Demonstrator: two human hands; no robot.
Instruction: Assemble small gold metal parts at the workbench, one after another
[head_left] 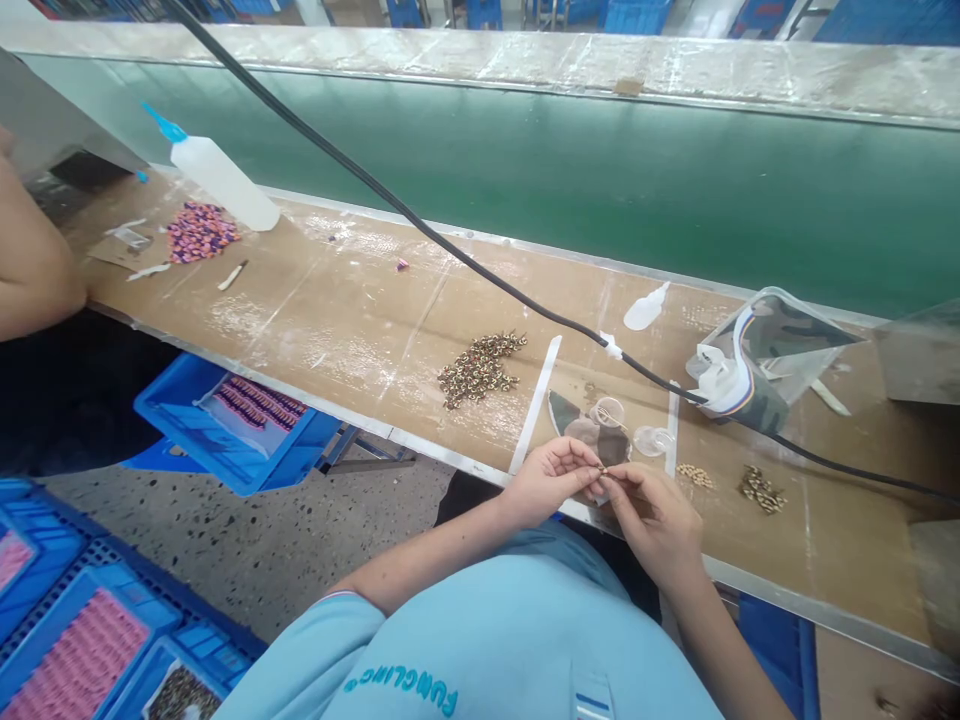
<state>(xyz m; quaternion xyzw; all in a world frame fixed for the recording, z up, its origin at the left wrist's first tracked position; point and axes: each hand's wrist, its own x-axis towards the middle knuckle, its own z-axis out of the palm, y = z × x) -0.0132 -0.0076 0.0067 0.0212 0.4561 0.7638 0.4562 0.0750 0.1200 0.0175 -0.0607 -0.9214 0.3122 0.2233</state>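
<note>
At the front edge of the bench, my left hand (551, 482) and my right hand (660, 515) meet fingertip to fingertip. Both are closed in a pinch around one tiny brownish piece (603, 470), too small to make out. Just beyond my fingers lies a camouflage cloth (566, 412) with a small clear cup (607, 411) on it. A clear round lid or dish (654, 441) is to the right. Beyond my right hand sit a little heap of tan beads (695, 476) and a cluster of dark gold-brown pieces (762, 490).
A larger pile of dark gold pieces (481, 370) lies left of centre. A black cable (420, 222) crosses over the bench. A camouflage cap-like item (772, 350) lies right, a white squeeze bottle (225, 180) left, near another person's arm (34, 250). Blue crates (236, 465) stand below.
</note>
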